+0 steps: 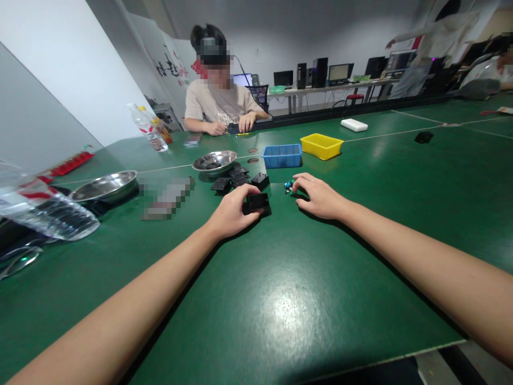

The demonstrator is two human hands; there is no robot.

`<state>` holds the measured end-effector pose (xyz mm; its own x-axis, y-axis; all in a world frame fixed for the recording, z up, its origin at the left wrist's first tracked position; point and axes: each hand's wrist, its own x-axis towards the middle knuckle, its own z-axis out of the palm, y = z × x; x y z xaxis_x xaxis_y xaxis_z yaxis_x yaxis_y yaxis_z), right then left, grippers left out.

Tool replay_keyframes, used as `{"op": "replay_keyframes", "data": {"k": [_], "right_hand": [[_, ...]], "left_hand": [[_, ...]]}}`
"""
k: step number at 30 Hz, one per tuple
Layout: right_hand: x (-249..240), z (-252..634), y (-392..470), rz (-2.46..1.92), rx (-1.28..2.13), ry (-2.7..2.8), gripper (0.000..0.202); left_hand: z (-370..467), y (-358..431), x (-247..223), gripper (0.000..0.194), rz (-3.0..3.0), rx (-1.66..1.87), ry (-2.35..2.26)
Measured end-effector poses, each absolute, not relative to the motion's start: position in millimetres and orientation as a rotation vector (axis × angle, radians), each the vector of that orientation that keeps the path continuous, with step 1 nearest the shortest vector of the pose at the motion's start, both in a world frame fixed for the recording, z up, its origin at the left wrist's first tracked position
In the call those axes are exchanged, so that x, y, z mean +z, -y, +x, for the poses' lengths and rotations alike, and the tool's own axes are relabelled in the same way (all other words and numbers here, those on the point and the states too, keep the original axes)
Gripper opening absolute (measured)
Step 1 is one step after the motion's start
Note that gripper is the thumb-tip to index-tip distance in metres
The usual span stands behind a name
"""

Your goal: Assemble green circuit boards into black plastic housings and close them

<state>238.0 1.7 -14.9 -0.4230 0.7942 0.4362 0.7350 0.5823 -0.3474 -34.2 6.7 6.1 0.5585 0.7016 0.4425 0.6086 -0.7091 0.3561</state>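
My left hand is closed around a small black plastic box, thumb along its near side and fingers over the far side. To the right, my right hand has its thumb and fingers apart, curved low above the table. Right at its fingertips lies a small blue and black part; whether a finger touches it I cannot tell. Just beyond my left hand is a loose heap of several black plastic boxes.
Behind the heap stand a steel bowl, a blue tray and a yellow tray. Another steel bowl and a water bottle are at left. Across the green table, a person works with both hands.
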Motion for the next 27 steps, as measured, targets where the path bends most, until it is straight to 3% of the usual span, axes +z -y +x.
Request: {"op": "replay_keyframes", "data": {"k": [14,27], "right_hand": [[-9.9,236.6,-1.0,-1.094,0.187,2.252,0.009],[-12.4,237.9,-4.4,-1.203,0.133,2.172,0.012]], "left_hand": [[-32.4,-2.2,7.7,0.028,2.726,0.889,-1.084],[-32.1,-3.4,6.9,0.027,2.767,0.914,-1.011]]}}
